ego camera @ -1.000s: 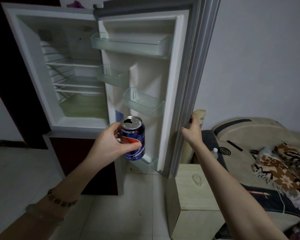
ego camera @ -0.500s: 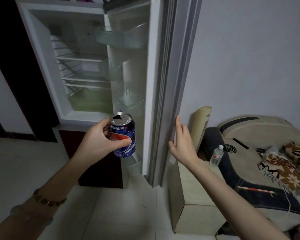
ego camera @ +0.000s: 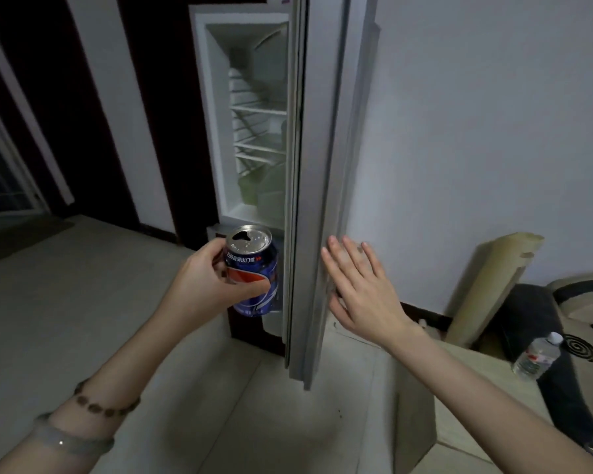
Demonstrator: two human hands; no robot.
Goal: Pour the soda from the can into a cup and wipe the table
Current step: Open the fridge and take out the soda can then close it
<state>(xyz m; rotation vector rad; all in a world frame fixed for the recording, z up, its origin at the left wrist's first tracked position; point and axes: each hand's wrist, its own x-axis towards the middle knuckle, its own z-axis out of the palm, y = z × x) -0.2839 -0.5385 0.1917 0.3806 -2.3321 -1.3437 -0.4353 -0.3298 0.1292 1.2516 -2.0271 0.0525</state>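
Can (ego camera: 252,271), centre frame, gripped round its side by left hand (ego camera: 206,285); already opened, thin-walled, likely slick, so keep upright. Right hand (ego camera: 360,285) spread flat against fridge door (ego camera: 317,200).

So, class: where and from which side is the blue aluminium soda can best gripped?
The blue aluminium soda can: round its middle, from the side, as the left hand does; the cylindrical wall suits wrapping, and the opened top faces up.
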